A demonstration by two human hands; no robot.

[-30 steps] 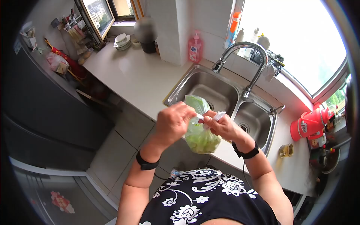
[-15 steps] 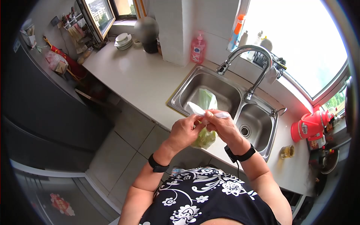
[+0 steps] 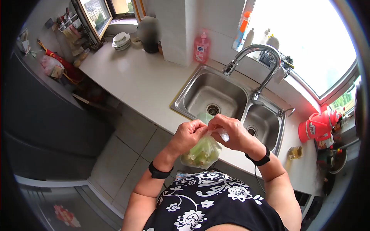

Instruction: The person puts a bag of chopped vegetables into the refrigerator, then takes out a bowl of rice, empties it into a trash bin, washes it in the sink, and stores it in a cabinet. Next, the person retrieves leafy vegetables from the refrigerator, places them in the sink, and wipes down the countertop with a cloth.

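A thin, see-through plastic bag [image 3: 202,152] with pale green pieces inside hangs below my two hands, close to my chest and in front of the counter edge. My left hand [image 3: 189,135] pinches the gathered top of the bag from the left. From the right, my right hand [image 3: 230,133] pinches the same twisted neck, and a white end of plastic sticks out beneath its fingers. The fingertips of both hands nearly meet. Beyond them is the double steel sink [image 3: 192,90], with a curved faucet [image 3: 266,50] over it.
A pink soap bottle [image 3: 201,48] stands behind the sink. Stacked white dishes [image 3: 121,41] sit at the counter's far left. On the right are a red thermos [image 3: 317,126] and a glass jar [image 3: 295,152]. A grey cabinet or fridge [image 3: 50,123] fills the left side.
The bag's filled part has come down and nearer my body, away from the sink. My hands stay at its neck, with the right hand's fingers now more bent over it.
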